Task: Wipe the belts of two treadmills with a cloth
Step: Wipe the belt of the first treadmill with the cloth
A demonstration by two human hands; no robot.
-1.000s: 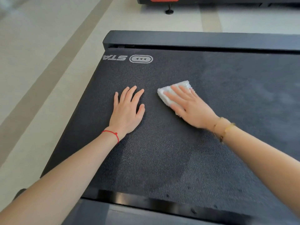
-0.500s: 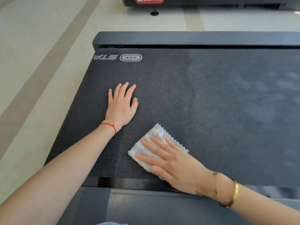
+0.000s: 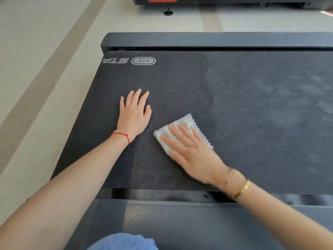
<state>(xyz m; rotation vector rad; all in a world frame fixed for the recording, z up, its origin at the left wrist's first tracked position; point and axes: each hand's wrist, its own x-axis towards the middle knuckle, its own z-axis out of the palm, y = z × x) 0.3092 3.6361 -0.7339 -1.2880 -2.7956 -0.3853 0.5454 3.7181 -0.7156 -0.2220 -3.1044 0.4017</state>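
Cloth [image 3: 182,130] has slid up from the belt's [image 3: 252,105] near edge toward mid-frame, right hand [image 3: 194,156] flat on it, fingers straight. Left hand [image 3: 134,114] rests open on belt, centre-left. Risk: cloth bunching under uneven pressure, leaving streaks.

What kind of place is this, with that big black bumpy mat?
Probably a gym. The black mat is a treadmill belt with a brand logo printed on it, and a second machine stands across the pale floor. The right hand presses a white cloth on the belt.
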